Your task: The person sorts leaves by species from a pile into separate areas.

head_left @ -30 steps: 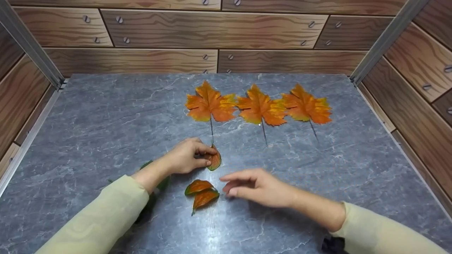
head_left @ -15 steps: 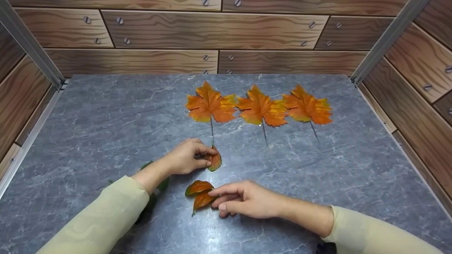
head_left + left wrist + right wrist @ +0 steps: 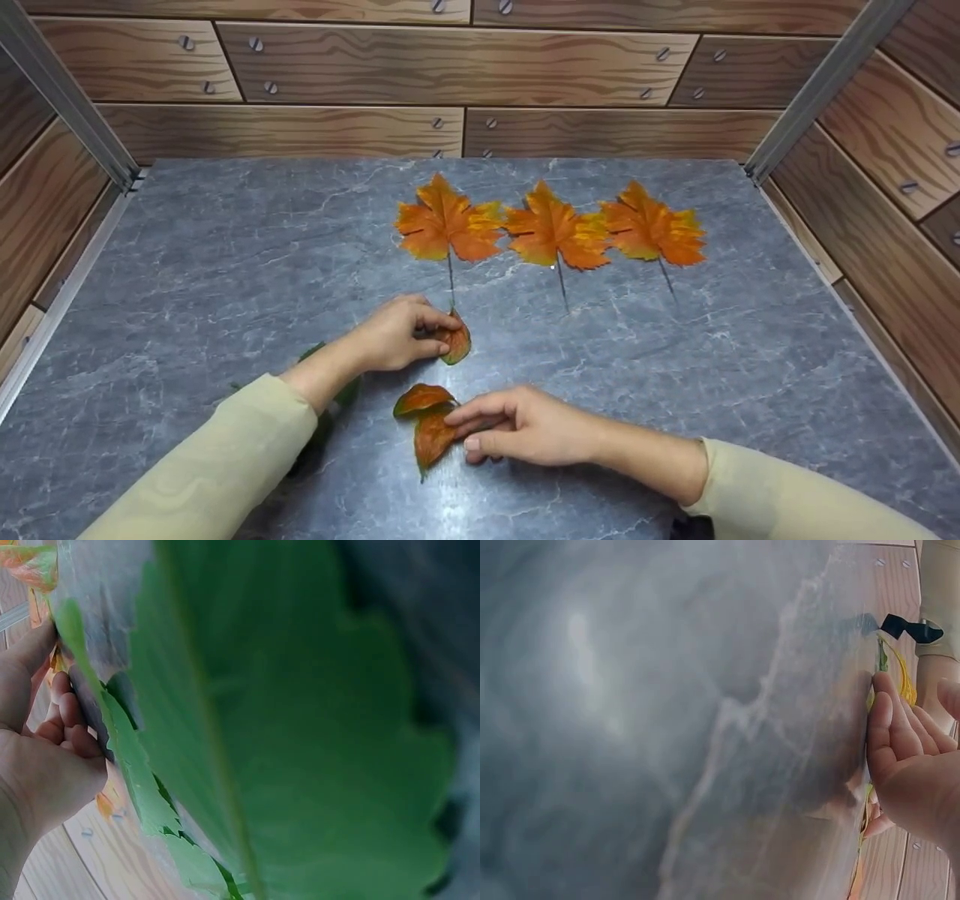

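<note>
My left hand (image 3: pixel 397 334) pinches a small orange leaf with green edges (image 3: pixel 458 346) between thumb and index finger, right below the stem of the leftmost maple leaf (image 3: pixel 448 225). Nearer the front edge, my right hand (image 3: pixel 536 426) has its fingertips on the lower of two similar orange-green leaves (image 3: pixel 433 436); its thumb stays apart from that leaf. The upper leaf (image 3: pixel 424 397) of the pair overlaps it, its tip to the left. In the right wrist view the right hand's fingers (image 3: pixel 905 735) are nearly straight and low over the table.
Two more orange maple leaves, a middle one (image 3: pixel 555 229) and a right one (image 3: pixel 651 225), complete a row at the back. Green leaves (image 3: pixel 285 720) lie beneath the left forearm, mostly hidden in the head view. Wood-patterned panels (image 3: pixel 450 67) enclose the grey marbled table (image 3: pixel 225 247).
My right hand has moved left and toward the front edge onto the lower leaf. That leaf has turned, its tip now pointing more toward the front. The left hand has stayed in place.
</note>
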`<state>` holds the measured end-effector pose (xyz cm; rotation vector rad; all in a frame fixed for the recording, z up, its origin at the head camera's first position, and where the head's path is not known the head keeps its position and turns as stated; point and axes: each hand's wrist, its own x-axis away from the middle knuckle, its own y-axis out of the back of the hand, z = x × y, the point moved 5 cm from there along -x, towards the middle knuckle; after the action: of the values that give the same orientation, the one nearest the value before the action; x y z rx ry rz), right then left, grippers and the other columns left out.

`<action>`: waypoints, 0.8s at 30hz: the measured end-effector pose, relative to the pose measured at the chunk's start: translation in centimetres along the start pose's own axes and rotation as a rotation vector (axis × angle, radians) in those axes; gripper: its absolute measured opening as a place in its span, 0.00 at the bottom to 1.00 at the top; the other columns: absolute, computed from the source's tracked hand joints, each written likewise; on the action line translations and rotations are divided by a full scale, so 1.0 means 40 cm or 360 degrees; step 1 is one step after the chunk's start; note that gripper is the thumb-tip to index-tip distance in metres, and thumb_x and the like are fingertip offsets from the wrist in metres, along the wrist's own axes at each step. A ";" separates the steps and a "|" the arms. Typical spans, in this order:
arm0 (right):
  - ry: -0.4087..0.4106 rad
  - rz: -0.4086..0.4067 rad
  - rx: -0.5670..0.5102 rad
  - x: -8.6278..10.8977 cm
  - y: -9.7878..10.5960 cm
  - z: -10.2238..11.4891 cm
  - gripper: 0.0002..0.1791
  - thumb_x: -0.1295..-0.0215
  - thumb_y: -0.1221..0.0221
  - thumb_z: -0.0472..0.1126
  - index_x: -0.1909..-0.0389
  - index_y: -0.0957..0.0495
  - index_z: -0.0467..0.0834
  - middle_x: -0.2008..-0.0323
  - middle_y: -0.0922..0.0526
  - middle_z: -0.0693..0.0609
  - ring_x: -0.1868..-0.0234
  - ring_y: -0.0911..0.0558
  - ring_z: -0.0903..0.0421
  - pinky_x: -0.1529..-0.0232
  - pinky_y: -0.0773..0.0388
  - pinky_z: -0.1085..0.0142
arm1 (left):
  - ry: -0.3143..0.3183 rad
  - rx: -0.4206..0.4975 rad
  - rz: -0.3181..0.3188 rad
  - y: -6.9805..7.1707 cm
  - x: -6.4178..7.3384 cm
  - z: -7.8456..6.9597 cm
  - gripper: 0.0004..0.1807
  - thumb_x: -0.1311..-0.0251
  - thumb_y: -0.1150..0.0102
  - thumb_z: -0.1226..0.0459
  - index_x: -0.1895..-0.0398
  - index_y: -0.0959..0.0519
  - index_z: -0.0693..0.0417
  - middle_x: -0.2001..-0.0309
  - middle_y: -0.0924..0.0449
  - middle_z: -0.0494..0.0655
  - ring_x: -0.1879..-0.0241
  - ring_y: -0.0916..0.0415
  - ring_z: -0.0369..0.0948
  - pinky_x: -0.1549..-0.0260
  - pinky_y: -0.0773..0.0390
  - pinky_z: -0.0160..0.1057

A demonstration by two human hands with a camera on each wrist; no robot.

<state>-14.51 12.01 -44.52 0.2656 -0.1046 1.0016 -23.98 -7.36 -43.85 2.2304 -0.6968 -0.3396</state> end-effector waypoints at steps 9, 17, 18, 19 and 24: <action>0.0087 -0.0161 0.0057 0.013 0.016 0.001 0.13 0.28 0.32 0.37 0.46 0.12 0.37 0.59 0.08 0.43 0.59 0.09 0.51 0.58 0.12 0.58 | -0.0040 0.0008 -0.0006 -0.003 0.001 0.000 0.17 0.31 0.30 0.65 0.41 0.11 0.51 0.56 0.16 0.46 0.58 0.27 0.44 0.56 0.26 0.45; 0.0137 -0.0259 0.0066 0.033 0.053 0.004 0.12 0.31 0.30 0.35 0.50 0.12 0.36 0.56 0.09 0.45 0.60 0.10 0.57 0.59 0.13 0.64 | -0.0027 0.0010 -0.0008 -0.003 0.000 0.002 0.17 0.31 0.29 0.64 0.40 0.11 0.51 0.56 0.17 0.46 0.59 0.28 0.44 0.56 0.27 0.45; 0.0155 -0.0273 0.0087 0.035 0.058 0.006 0.12 0.31 0.30 0.35 0.50 0.12 0.36 0.56 0.09 0.45 0.61 0.10 0.57 0.60 0.14 0.65 | -0.0026 0.0010 -0.0008 -0.003 0.000 0.003 0.17 0.31 0.29 0.65 0.40 0.11 0.51 0.56 0.17 0.46 0.59 0.28 0.44 0.56 0.27 0.45; 0.0172 -0.0286 0.0105 0.037 0.063 0.007 0.12 0.31 0.30 0.35 0.50 0.12 0.36 0.56 0.09 0.45 0.62 0.10 0.56 0.61 0.14 0.65 | -0.0018 0.0012 -0.0006 -0.003 -0.001 0.003 0.17 0.31 0.29 0.65 0.40 0.11 0.50 0.56 0.17 0.46 0.59 0.28 0.44 0.56 0.27 0.45; 0.0237 -0.0326 0.0124 0.040 0.083 0.016 0.13 0.32 0.30 0.33 0.50 0.13 0.34 0.57 0.09 0.42 0.64 0.12 0.59 0.63 0.15 0.68 | -0.0007 0.0014 -0.0004 -0.004 -0.002 0.006 0.17 0.31 0.29 0.65 0.40 0.11 0.50 0.57 0.18 0.46 0.59 0.28 0.44 0.56 0.27 0.45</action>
<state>-16.42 14.86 -42.97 0.2665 0.0960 0.8194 -24.07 -7.37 -44.13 2.2397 -0.6992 -0.3431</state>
